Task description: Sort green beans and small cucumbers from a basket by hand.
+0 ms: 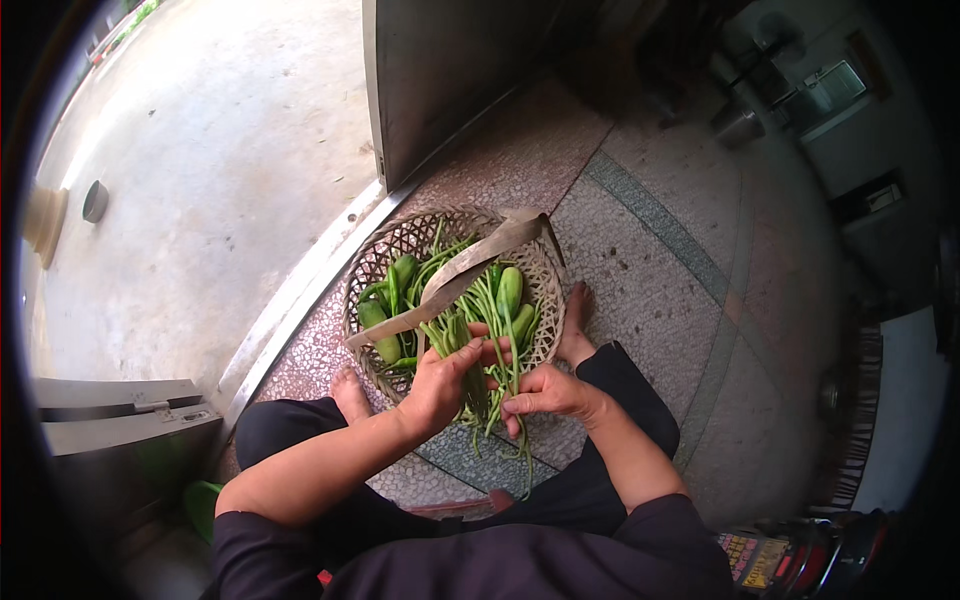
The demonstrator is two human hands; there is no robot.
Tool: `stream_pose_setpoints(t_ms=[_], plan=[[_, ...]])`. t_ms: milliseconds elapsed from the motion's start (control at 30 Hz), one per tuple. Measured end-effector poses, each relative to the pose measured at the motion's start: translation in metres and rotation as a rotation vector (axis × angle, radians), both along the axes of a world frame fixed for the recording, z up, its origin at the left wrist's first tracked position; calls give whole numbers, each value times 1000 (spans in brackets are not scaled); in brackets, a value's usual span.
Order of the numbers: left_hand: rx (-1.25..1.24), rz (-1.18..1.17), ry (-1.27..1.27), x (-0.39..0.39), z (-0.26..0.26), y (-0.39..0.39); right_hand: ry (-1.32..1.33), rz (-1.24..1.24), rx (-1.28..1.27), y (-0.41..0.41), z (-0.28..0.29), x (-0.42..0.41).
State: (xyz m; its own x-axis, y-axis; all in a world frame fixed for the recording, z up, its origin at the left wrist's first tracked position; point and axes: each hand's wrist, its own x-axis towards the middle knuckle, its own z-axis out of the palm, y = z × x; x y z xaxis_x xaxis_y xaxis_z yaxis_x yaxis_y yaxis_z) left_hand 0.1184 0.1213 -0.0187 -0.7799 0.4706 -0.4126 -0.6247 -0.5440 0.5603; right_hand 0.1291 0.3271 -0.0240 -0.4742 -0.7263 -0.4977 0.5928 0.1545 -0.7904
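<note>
A round woven bamboo basket [551, 311] with a flat strip handle [480, 259] stands on the floor between my bare feet. In it lie long green beans [469, 304], pale green cucumbers [509, 291] and green chili peppers [393, 289]. Over its near rim, my left hand [444, 379] grips a bundle of long beans [474, 390], tips upward. To its right, my right hand [553, 393] pinches a few long bean strands [515, 352] between thumb and fingers. Their thin ends dangle below both hands, above the floor.
A pale door sill [300, 281] runs along the left, beside a dark open door panel [450, 82]. Outside, a small basin [95, 202] rests on concrete. A green plastic object [201, 510] is at lower left, a vehicle [814, 559] at lower right. Terrazzo floor [637, 322] extends rightward.
</note>
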Motion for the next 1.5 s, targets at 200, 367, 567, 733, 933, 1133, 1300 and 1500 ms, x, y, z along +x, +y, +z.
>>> stream_pose_setpoints(t_ms=[200,367,567,733,933,1133,1300,1500], plan=[[48,-93,12,-3,14,2,-24,46,-72,-5,-2,9],[107,-226,40,-2,7,0,-22,50,-112,-6,-11,18],[107,-294,181,-4,31,-9,-282,-33,-255,-6,0,13],[258,51,386,-44,70,-49,-267,-38,-372,8,3,2],[228,366,335,-84,55,-91,-300,-86,-402,2,-6,-2],[272,460,348,-103,45,-120,-292,-34,-408,4,-10,-3],[288,554,323,-110,42,-128,-263,16,-323,8,-11,-4],[275,559,316,-110,46,-124,-257,59,-260,9,-8,-4]])
